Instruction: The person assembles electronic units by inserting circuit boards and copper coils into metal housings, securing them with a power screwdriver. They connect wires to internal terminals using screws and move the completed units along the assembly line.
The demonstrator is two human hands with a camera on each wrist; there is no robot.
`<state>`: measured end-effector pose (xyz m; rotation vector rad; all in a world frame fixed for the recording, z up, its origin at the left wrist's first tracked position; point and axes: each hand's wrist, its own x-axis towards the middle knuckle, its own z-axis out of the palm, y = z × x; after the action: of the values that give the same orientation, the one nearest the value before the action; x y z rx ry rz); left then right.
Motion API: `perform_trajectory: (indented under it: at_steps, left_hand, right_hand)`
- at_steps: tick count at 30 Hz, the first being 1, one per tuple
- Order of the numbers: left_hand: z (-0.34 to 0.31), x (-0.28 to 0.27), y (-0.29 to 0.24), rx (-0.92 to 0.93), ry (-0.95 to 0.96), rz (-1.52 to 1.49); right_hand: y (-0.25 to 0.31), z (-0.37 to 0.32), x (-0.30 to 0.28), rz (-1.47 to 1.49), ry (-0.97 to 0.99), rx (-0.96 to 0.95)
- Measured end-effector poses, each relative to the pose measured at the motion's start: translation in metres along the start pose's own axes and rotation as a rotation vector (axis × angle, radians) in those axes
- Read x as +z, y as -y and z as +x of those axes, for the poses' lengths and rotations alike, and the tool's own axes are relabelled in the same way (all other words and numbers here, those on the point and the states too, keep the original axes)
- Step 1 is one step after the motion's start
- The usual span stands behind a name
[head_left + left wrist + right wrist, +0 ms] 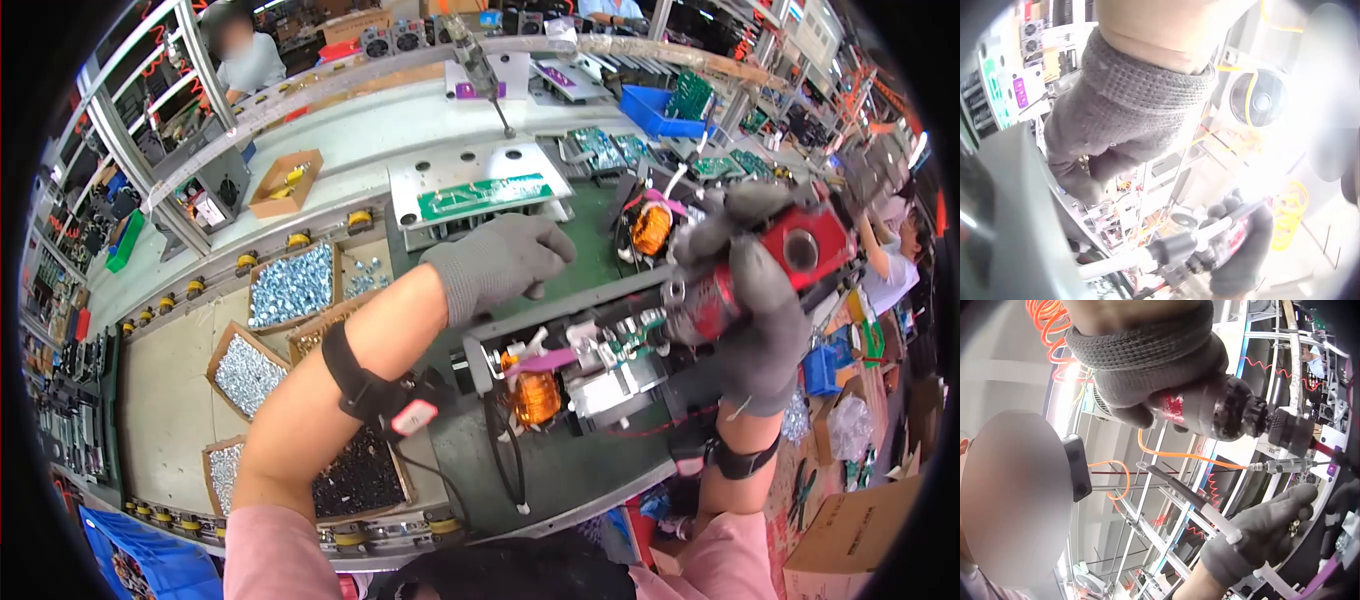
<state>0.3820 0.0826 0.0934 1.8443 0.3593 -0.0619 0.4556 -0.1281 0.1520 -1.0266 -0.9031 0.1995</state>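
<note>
My gloved right hand [768, 318] grips a red and black power screwdriver [800, 243] above the right end of an open electronic unit. In the right wrist view the screwdriver's dark chuck [1290, 430] points away from the hand. My gloved left hand [505, 262] is over the unit's far edge with its fingers curled. Small brassy pieces that look like screws [1295, 527] show within its fingers in the right wrist view. On the bench mat, the unit [612, 392] carries an orange copper coil [537, 400], a purple strip [545, 361] and a loose black cable [508, 452].
Cardboard trays of screws [292, 285] and black small parts [360, 475] stand at the left. Behind the left hand is a plate with a green circuit board [485, 196]. An air screwdriver [475, 65] hangs above the bench. Another orange coil [652, 228] lies beyond the unit.
</note>
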Motion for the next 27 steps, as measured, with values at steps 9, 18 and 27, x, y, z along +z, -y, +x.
perform_trajectory:
  at_steps: [9, 18, 27]
  left_hand:
    - [0.010, 0.006, -0.015, 0.031, -0.017, -0.719]
    - [0.019, 0.008, -0.019, 0.064, -0.015, -0.686]
    - [0.003, 0.016, -0.031, 0.065, 0.003, -0.727]
  right_hand:
    - [-0.003, 0.006, 0.006, -0.071, -0.025, -0.035]
    - [0.008, 0.039, -0.003, -0.003, 0.199, -0.497]
    - [-0.004, 0.027, 0.011, 0.086, -0.075, -0.585]
